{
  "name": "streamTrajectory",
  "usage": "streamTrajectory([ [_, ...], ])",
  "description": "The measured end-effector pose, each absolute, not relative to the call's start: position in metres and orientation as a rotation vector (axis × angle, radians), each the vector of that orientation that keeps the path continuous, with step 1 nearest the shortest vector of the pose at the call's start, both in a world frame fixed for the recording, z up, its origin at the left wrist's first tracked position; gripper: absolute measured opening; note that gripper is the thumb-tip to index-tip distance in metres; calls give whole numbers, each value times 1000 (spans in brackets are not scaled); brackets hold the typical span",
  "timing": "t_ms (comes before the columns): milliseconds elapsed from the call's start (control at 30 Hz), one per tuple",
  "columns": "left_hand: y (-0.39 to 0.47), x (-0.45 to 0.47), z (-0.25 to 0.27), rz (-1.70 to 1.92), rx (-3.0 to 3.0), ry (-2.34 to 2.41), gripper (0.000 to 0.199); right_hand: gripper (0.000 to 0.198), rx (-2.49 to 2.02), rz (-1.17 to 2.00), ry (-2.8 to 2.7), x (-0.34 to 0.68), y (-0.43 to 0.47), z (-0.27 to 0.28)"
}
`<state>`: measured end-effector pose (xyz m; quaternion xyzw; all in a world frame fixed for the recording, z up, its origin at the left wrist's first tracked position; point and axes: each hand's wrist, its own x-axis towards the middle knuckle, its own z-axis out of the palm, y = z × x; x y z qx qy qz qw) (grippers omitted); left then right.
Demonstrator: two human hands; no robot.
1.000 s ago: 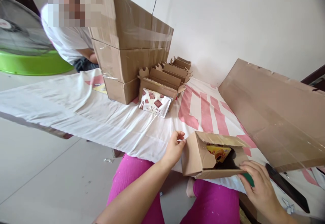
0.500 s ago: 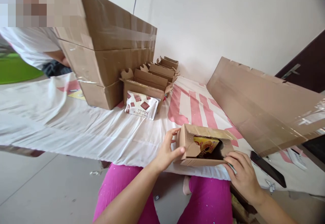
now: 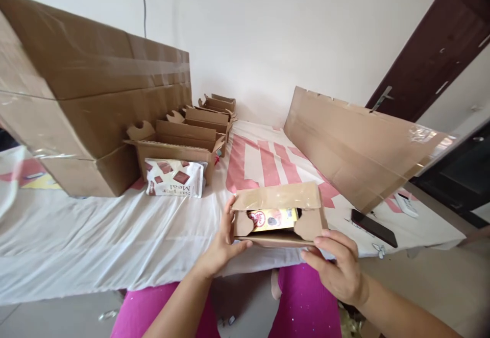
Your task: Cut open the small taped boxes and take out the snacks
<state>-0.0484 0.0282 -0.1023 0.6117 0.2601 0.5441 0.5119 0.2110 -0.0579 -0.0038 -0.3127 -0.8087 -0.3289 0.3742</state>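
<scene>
Both hands grip a small carton at the near edge of the cloth-covered table. The left hand clasps its left end, fingers curled up the side; the right hand presses the lower right corner. A yellow packet shows between its side flaps. A phone lies just right. Farther off sit a pouch, open cartons and big boxes.

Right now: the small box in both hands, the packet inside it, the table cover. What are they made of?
Small box: brown cardboard, matte, with die-cut flaps; top flap looks glossy, maybe taped. Packet inside: shiny printed yellow surface, carton or film, cannot tell. Table cover: thin white sheet with red print, creased, probably plastic or woven sacking. Left hand and right hand grip the box's ends.
</scene>
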Motion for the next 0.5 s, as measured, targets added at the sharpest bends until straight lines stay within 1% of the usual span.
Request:
streamTrajectory([
  [67, 29, -49, -101, 1276, 1417, 623, 97, 35, -794, -776, -2066, 207, -61, -12],
  [133, 29, -49, -101, 1280, 1390, 631, 94, 33, -774, -722, -2064, 205, -63, -19],
  [300, 30, -43, -105, 1411, 1322, 755, 102, 33, -749, -711, -2043, 211, -66, -15],
  [367, 30, -41, -105, 1413, 1304, 776, 102, 31, -799, -701, -2030, 219, -65, -9],
  [433, 30, -41, -104, 1402, 1295, 750, 94, 27, -865, -663, -2018, 228, -64, -8],
  [500, 29, -40, -103, 1441, 1300, 721, 78, 24, -920, -638, -2011, 235, -64, -10],
])
